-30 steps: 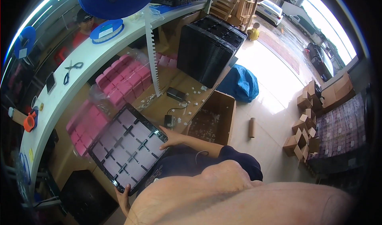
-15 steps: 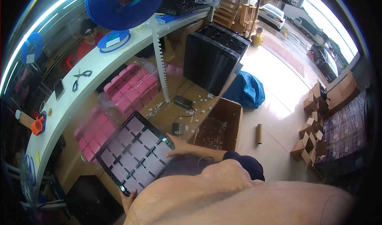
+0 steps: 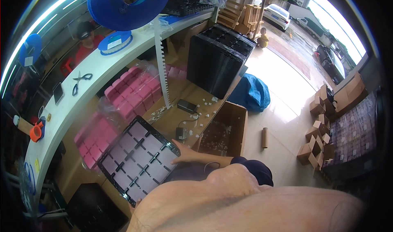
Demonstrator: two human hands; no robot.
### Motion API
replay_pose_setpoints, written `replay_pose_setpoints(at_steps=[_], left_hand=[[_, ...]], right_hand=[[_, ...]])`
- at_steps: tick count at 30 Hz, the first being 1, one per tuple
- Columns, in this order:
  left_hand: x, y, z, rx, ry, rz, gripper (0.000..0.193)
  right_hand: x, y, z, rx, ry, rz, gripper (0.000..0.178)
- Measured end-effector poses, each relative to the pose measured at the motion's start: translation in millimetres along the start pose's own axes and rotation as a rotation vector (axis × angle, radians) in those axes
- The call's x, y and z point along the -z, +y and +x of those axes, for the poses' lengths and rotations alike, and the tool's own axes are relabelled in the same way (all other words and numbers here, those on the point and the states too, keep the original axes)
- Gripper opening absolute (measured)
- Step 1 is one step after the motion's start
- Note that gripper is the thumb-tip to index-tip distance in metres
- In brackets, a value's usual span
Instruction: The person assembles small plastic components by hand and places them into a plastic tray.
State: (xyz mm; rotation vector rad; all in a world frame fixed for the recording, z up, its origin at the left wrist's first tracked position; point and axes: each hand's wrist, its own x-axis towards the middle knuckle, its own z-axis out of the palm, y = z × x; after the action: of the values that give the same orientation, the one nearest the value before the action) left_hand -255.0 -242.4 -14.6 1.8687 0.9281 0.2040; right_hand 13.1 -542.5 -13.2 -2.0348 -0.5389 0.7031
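A black plastic tray (image 3: 139,156) with a grid of cross-shaped dividers and pale lilac panels between them is held tilted in front of me. My right hand (image 3: 186,153) grips its right corner, thumb lying along the rim. Down at the near corner of the tray, my left hand (image 3: 136,204) holds on, mostly hidden behind bare skin in the foreground; only a bit of its fingers shows. Just beyond the tray lie pink moulded foam blocks (image 3: 98,137) in clear plastic, with a second pink batch (image 3: 135,90) farther off. A tall stack of black trays (image 3: 217,60) stands at the back.
An open cardboard box (image 3: 223,129) holding white scraps is right of the brown bench (image 3: 172,119), which bears small black adapters (image 3: 186,105). Scissors (image 3: 82,82) and a phone (image 3: 58,92) lie on the white shelf (image 3: 92,70). A cardboard tube (image 3: 265,137) stands on the floor.
The view has shifted slightly, and less of my left hand shows at the tray's near corner. The tray stays in both hands at nearly the same tilt.
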Motion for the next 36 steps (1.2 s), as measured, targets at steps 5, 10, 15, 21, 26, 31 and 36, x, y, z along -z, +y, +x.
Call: replay_pose_setpoints(at_steps=[5, 10, 15, 21, 26, 31, 36], left_hand=[[2, -12, 8, 0.032, -0.003, 0.044, 0.087], [-2, -19, -1, 0.053, 0.011, 0.107, 0.086], [20, -6, 14, 0.051, 0.094, 0.162, 0.082], [18, 44, 6, 0.112, 0.070, 0.052, 0.075], [8, 41, -50, 0.205, -0.002, 0.046, 0.070], [-1, -54, -16, -0.014, 0.062, -0.150, 0.074], [-4, -54, -10, 0.134, 0.033, -0.369, 0.083]], right_hand=[[-4, 2, 2, 0.036, -0.028, 0.050, 0.127], [-9, 18, 9, 0.060, 0.023, 0.128, 0.130], [-9, -7, 6, 0.135, 0.103, -0.091, 0.122], [0, -10, -7, 0.184, 0.001, 0.059, 0.116], [6, -15, 0, 0.091, -0.082, -0.023, 0.117], [19, -17, 10, 0.118, -0.191, -0.064, 0.115], [12, -36, 11, -0.021, -0.095, -0.171, 0.116]])
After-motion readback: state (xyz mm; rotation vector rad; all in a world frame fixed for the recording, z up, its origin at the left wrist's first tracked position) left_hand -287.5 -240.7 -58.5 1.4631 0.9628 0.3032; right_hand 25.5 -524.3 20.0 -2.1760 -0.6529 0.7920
